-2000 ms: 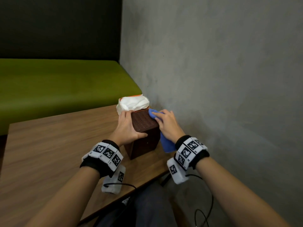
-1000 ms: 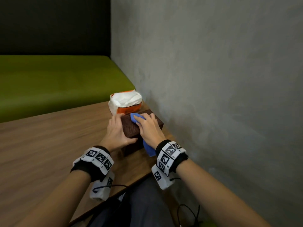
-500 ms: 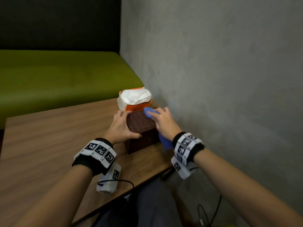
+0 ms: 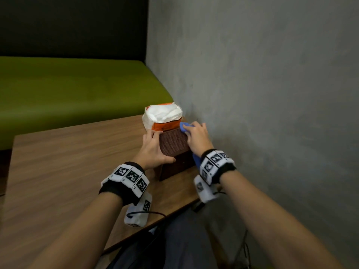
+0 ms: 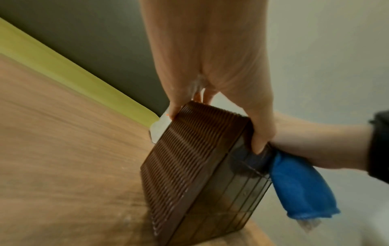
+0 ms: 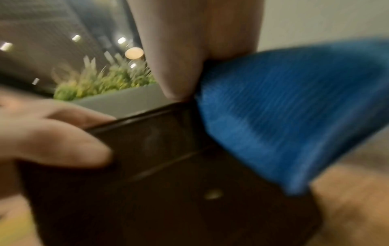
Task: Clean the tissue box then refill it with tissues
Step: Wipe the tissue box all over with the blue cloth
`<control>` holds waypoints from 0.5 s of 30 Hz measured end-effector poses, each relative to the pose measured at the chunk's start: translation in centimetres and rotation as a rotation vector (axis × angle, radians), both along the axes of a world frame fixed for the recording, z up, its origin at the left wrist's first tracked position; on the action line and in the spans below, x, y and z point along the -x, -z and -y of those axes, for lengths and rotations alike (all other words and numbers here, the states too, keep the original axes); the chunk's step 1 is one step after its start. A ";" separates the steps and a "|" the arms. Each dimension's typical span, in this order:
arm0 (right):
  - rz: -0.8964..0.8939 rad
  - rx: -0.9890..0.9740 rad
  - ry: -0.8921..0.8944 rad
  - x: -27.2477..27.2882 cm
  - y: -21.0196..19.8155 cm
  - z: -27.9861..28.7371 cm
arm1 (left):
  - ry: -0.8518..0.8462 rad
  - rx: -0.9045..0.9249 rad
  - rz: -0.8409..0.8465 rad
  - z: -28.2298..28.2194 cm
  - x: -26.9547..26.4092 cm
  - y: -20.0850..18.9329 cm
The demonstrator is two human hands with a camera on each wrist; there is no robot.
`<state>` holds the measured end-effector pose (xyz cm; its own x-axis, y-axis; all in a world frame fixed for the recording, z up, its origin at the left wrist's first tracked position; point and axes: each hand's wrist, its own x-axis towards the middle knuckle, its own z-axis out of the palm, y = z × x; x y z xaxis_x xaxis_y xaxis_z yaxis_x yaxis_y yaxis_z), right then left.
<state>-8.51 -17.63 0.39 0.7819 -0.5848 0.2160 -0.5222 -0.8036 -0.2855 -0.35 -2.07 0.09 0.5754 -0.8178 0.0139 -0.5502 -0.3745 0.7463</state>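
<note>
At the far corner of a wooden worktop [image 4: 58, 171], beside a grey wall [image 4: 262, 94], a brown ribbed tissue box [image 4: 172, 141] stands under two bare hands. A person's left hand [image 4: 153, 150] grips the box from the left, fingers curled over its far top edge and thumb pressed against the near face. Their right hand [image 4: 196, 137] lies curled on the box's right side, holding a blue cloth [image 4: 183, 126] against it; one end of the cloth shows past the fingertips, the other hangs below the wrist. Just behind the box, touching or nearly touching it, sits an orange pack of white tissues [image 4: 163, 115], its top open and the tissues bulging out. Beyond the worktop runs a green bench seat [image 4: 68, 90]. Both wrists wear bands with black-and-white markers. From the left wrist, the box appears tilted on the worktop, though the wide lens makes that uncertain.
</note>
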 end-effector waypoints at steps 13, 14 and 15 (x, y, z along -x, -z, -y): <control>0.008 -0.016 -0.035 0.3 0.0 -0.9 | 0.010 -0.010 0.005 -0.4 0.0 -0.2; -0.009 -0.003 -0.093 -0.1 0.0 -3.0 | 0.004 -0.013 -0.007 -0.5 0.0 -0.3; -0.011 0.005 -0.183 0.2 0.1 -5.0 | -0.008 -0.011 -0.014 -0.7 -0.2 -0.4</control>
